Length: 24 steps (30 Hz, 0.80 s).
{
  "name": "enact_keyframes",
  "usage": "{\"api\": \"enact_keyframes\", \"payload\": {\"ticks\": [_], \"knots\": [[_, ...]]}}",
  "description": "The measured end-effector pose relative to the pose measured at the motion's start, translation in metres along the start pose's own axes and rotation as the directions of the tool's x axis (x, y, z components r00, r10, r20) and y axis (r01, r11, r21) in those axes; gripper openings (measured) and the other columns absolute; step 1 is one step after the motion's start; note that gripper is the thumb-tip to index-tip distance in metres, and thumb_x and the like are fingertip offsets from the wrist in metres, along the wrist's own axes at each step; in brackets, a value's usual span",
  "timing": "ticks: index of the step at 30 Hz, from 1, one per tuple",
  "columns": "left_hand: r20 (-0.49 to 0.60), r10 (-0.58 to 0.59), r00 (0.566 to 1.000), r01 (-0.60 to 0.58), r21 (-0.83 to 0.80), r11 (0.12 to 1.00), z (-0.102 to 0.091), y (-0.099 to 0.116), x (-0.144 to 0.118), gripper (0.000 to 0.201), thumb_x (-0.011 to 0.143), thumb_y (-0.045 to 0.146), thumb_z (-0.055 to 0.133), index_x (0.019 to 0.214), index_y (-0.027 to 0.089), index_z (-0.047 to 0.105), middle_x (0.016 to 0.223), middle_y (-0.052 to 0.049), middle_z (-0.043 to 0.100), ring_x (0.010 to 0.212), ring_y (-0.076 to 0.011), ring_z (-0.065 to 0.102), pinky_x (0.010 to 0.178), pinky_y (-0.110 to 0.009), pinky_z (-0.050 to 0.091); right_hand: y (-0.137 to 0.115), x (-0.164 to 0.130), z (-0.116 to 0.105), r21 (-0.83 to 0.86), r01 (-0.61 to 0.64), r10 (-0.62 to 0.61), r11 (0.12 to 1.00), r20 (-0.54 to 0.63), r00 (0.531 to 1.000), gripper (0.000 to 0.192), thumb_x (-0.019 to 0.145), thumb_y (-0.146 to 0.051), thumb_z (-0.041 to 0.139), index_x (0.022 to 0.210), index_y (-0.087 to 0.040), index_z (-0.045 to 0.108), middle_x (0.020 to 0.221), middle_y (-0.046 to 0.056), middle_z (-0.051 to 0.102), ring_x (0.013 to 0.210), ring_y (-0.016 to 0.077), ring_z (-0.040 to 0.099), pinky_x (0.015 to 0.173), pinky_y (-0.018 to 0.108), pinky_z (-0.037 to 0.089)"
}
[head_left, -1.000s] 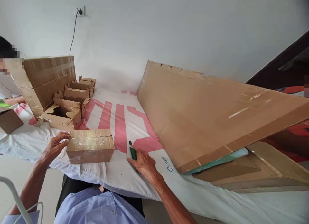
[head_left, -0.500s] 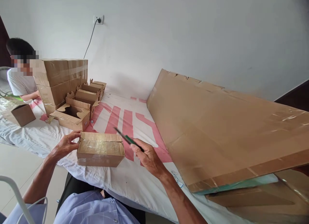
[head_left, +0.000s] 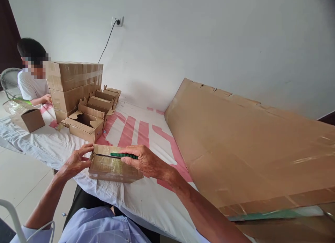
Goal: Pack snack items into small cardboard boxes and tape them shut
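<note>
A taped cardboard box (head_left: 112,171) lies in front of me on the cloth-covered surface, with clear tape along its top seam. My left hand (head_left: 77,161) steadies its left end, fingers and thumb bent against the corner. In my right hand (head_left: 146,161) is a utility knife (head_left: 115,155) with a green ridged handle. Its dark blade lies along the seam on top of the box and points left; I cannot tell how deep the tip goes. My right hand and wrist cover the box's upper right part.
Open cardboard boxes (head_left: 86,126) stand in a row behind, beside a stack of taped boxes (head_left: 70,79). A person (head_left: 34,84) sits behind the stack. Another box (head_left: 32,120) lies at far left. A large cardboard sheet (head_left: 248,148) leans at right, against the wall (head_left: 209,33).
My right hand has moved left and brought the knife from beside the box down onto its top seam. My left hand stays at the box's left end. The view has shifted slightly.
</note>
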State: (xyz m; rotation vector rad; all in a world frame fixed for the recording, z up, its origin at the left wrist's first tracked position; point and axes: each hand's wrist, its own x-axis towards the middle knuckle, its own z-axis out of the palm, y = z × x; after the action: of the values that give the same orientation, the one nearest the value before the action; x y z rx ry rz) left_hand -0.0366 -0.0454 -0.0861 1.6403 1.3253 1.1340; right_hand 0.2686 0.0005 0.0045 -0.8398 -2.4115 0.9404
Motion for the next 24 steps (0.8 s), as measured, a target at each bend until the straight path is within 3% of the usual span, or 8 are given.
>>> {"api": "enact_keyframes", "payload": {"ticks": [7, 14, 20, 24], "knots": [[-0.011, -0.002, 1.0, 0.003, 0.047, 0.999, 0.0, 0.001, -0.003, 0.05, 0.077, 0.032, 0.078, 0.127, 0.03, 0.085, 0.159, -0.011, 0.063, 0.144, -0.0389, 0.062, 0.095, -0.039, 0.065, -0.007, 0.008, -0.001, -0.158, 0.031, -0.029, 0.987, 0.018, 0.999, 0.033, 0.1, -0.029, 0.059, 0.119, -0.029, 0.086, 0.118, 0.004, 0.085, 0.106, 0.0247, 0.076, 0.092, 0.034, 0.054], [0.011, 0.007, 1.0, -0.008, 0.058, 0.998, 0.0, 0.004, -0.003, 0.054, 0.077, 0.03, 0.076, 0.13, 0.029, 0.083, 0.159, -0.011, 0.062, 0.145, -0.0381, 0.061, 0.095, -0.038, 0.065, -0.017, 0.025, 0.006, -0.424, 0.035, -0.021, 0.905, 0.037, 0.999, 0.025, 0.101, -0.024, 0.063, 0.107, -0.029, 0.086, 0.095, 0.003, 0.082, 0.085, 0.0207, 0.072, 0.074, 0.029, 0.045], [0.004, 0.0, 1.0, 0.0, 0.04, 0.999, 0.001, 0.003, 0.005, 0.055, 0.076, 0.029, 0.075, 0.13, 0.027, 0.083, 0.157, -0.01, 0.063, 0.147, -0.0386, 0.058, 0.088, -0.033, 0.066, -0.044, 0.04, 0.005, -0.692, -0.009, 0.152, 0.722, 0.146, 0.977, 0.027, 0.109, -0.025, 0.055, 0.105, -0.02, 0.081, 0.102, 0.009, 0.081, 0.088, 0.0218, 0.071, 0.067, 0.031, 0.035], [-0.014, -0.013, 1.0, 0.013, 0.006, 1.0, 0.002, 0.004, 0.013, 0.054, 0.073, 0.03, 0.073, 0.125, 0.024, 0.085, 0.152, -0.012, 0.065, 0.144, -0.0386, 0.06, 0.085, -0.033, 0.067, -0.034, 0.026, -0.014, -0.745, -0.064, 0.253, 0.664, 0.144, 0.957, 0.024, 0.108, -0.023, 0.057, 0.096, -0.019, 0.077, 0.094, 0.008, 0.077, 0.082, 0.021, 0.067, 0.065, 0.032, 0.031]]}}
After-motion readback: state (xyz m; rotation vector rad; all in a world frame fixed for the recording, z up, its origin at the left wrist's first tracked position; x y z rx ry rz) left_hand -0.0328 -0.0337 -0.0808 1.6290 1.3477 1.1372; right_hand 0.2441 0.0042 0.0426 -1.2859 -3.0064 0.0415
